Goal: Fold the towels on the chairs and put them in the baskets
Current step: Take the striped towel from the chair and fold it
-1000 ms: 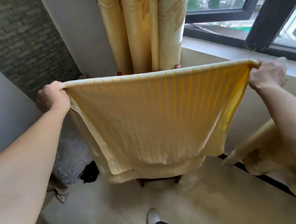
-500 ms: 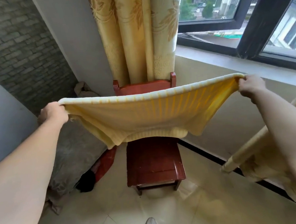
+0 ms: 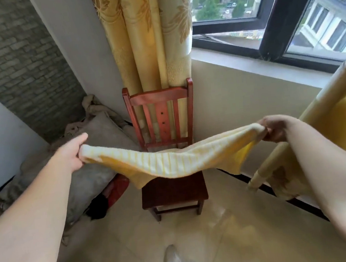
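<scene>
A yellow towel (image 3: 171, 163) with pale stripes stretches between my two hands, doubled over and sagging in the middle onto the seat of a dark red wooden chair (image 3: 160, 102). My left hand (image 3: 72, 152) pinches the towel's left end. Its right end is gripped by my right hand (image 3: 274, 128). The chair stands against the curtain in the corner, its slatted back showing above the towel. No basket is in view.
A yellow curtain (image 3: 149, 37) hangs behind the chair. Grey cushions and crumpled cloth (image 3: 96, 139) lie on the floor at the left, with a red and black item beside them. A pale wooden frame (image 3: 281, 155) leans at the right under the window sill. My shoe (image 3: 170, 257) is on the tiled floor.
The towel has come down from chest height, where it hung flat and hid the chair. It now sags low across the chair seat, and the chair back is uncovered.
</scene>
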A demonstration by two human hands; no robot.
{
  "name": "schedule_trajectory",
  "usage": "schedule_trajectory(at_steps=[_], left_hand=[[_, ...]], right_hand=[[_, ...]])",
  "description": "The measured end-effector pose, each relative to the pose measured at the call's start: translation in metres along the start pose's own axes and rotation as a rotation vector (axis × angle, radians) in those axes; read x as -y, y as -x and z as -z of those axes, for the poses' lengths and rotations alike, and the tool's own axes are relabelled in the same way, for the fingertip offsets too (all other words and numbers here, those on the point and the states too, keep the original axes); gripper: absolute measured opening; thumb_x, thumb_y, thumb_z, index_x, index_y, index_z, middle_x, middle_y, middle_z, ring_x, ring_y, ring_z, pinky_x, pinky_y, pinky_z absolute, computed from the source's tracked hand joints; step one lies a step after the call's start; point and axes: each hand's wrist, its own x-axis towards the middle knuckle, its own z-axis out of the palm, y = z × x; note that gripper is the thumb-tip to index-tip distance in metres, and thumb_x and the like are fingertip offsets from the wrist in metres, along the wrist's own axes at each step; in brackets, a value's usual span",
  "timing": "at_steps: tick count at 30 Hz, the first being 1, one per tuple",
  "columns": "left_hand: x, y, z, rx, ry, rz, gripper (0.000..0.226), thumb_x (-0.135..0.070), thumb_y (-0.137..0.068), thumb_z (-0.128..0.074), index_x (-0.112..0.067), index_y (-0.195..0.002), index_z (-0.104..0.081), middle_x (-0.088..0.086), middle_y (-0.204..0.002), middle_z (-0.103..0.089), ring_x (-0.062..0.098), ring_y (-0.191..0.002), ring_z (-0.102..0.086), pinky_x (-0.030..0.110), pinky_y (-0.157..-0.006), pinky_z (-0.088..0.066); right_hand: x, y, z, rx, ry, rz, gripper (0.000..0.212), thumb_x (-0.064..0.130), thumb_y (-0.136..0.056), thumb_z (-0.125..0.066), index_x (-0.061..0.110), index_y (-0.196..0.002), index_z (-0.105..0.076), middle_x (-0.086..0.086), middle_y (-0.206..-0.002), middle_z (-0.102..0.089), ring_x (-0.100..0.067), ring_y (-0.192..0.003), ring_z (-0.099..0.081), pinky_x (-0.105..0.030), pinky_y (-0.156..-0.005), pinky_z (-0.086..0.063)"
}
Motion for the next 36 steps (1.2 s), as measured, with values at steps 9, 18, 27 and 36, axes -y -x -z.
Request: schedule_trajectory(at_steps=[9,18,27,36], left_hand=[[0.101,-0.009,-0.002,-0.048,-0.436,0.243,0.027,-0.002,-0.099,-0.04,-0.011,-0.076,-0.05,0.01,-0.079,-0.053,0.028,-0.078,-0.053,0.039,-0.072,-0.047],[0.081,0.008,-0.018,-0.201,0.001,-0.029,0.021,-0.009,-0.085,-0.072,-0.002,-0.104,-0.065,0.015,-0.094,-0.067,0.017,-0.055,-0.061,0.03,-0.05,-0.053],[0.054,0.006,0.018,-0.377,-0.073,-0.217,0.034,0.001,-0.082,-0.055,-0.016,-0.105,-0.074,0.011,-0.11,-0.07,0.027,-0.085,-0.065,0.03,-0.072,-0.049],[0.032,0.004,0.058,-0.236,-0.619,-0.238,0.045,0.005,-0.078,-0.074,-0.004,-0.122,-0.067,0.017,-0.118,-0.067,0.031,-0.109,-0.062,0.039,-0.103,-0.045]], right_hand=[[-0.073,-0.007,-0.011,0.126,0.006,-0.163,0.026,-0.007,-0.083,-0.037,0.01,-0.087,-0.057,-0.007,-0.066,-0.05,-0.017,-0.053,-0.045,-0.024,-0.04,-0.046],[-0.076,-0.019,-0.005,0.021,0.163,-0.036,0.016,0.033,-0.093,-0.068,0.019,-0.1,-0.066,-0.001,-0.093,-0.064,-0.016,-0.08,-0.059,-0.03,-0.066,-0.043],[-0.06,-0.026,0.03,-0.413,0.224,0.326,0.042,0.01,-0.09,-0.051,0.01,-0.131,-0.047,-0.012,-0.11,-0.052,-0.029,-0.093,-0.057,-0.035,-0.076,-0.053],[-0.044,-0.034,0.066,-0.267,0.272,0.472,0.053,-0.001,-0.085,-0.074,-0.002,-0.135,-0.055,-0.012,-0.104,-0.062,-0.016,-0.088,-0.058,-0.008,-0.071,-0.05]])
